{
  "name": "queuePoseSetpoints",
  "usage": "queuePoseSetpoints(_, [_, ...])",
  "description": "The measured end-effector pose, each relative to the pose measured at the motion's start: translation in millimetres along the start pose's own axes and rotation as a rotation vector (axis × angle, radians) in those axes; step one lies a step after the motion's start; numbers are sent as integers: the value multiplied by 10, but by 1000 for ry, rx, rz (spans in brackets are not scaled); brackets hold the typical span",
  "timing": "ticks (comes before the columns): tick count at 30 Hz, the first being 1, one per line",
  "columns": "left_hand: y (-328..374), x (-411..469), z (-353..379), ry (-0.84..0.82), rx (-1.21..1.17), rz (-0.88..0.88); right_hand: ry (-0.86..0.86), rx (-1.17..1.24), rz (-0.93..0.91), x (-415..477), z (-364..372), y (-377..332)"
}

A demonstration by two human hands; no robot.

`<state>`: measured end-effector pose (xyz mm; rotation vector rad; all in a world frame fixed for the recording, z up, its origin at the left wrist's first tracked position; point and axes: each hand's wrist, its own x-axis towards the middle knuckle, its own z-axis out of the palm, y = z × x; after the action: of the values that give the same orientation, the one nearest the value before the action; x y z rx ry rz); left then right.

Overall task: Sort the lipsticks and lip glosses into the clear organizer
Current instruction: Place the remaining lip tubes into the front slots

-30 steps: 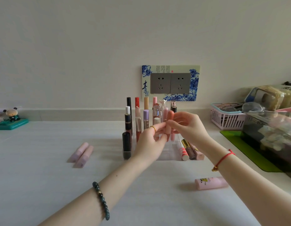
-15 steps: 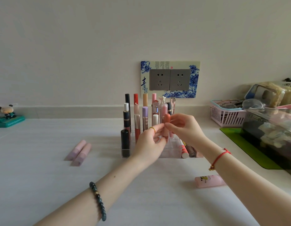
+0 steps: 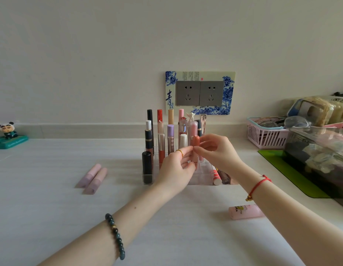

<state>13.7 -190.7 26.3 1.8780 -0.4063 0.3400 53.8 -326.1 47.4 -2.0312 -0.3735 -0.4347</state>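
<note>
A clear organizer (image 3: 204, 177) stands at the table's middle with several lipsticks and glosses upright in its cells. My left hand (image 3: 176, 169) and my right hand (image 3: 217, 152) both pinch a coral-pink lip gloss tube (image 3: 195, 145), held upright over the organizer's right-hand cells. Its lower end is hidden behind my left fingers. Two mauve tubes (image 3: 93, 178) lie on the table to the left. A pink tube (image 3: 243, 212) lies at the front right. A few more tubes (image 3: 216, 176) lie against the organizer's right side.
A pink basket (image 3: 262, 138) and a dark clear-walled box (image 3: 318, 162) on a green mat (image 3: 282, 169) crowd the right side. A panda figurine (image 3: 8, 131) sits at the far left. A wall socket (image 3: 199, 93) is behind the organizer.
The coral-pink tube has come down from above the organizer toward its cells, with both hands still on it. The view has shifted slightly upward.
</note>
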Motion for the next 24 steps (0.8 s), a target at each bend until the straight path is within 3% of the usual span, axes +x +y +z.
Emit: queuePoseSetpoints(24, [38, 3, -21, 13, -22, 5, -38, -49, -25, -31, -73, -55])
